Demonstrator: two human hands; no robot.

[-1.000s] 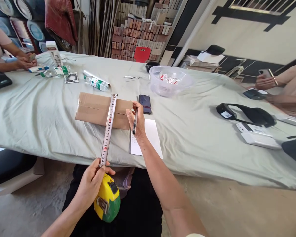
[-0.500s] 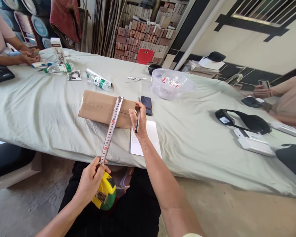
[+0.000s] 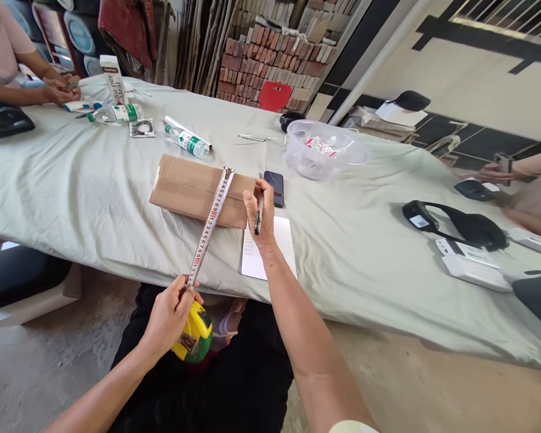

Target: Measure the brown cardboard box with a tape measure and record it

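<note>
My left hand (image 3: 174,313) pinches the blade of a yellow and green tape measure (image 3: 198,337) just beyond its case, which hangs below the table edge. The white blade runs across a brown cardboard box (image 3: 187,186), with its metal hook near the box's far edge. My right hand (image 3: 262,213) is closed around a black pen (image 3: 258,219) and rests against the right end of the box. Under that wrist lies a white sheet of paper (image 3: 279,249) with small handwriting. A dark phone (image 3: 275,187) is just beyond my right hand.
The table has a pale green cloth (image 3: 342,240). Farther back are water bottles (image 3: 189,143), a carton (image 3: 112,81) and a clear plastic basin (image 3: 318,159). A black headset (image 3: 455,222) and white boxes (image 3: 473,264) lie right. Two people sit at the table's ends.
The camera view has shifted slightly, so everything sits a little farther right and mostly higher. Both hands keep their grips; tape and box hold nearly the same placement.
</note>
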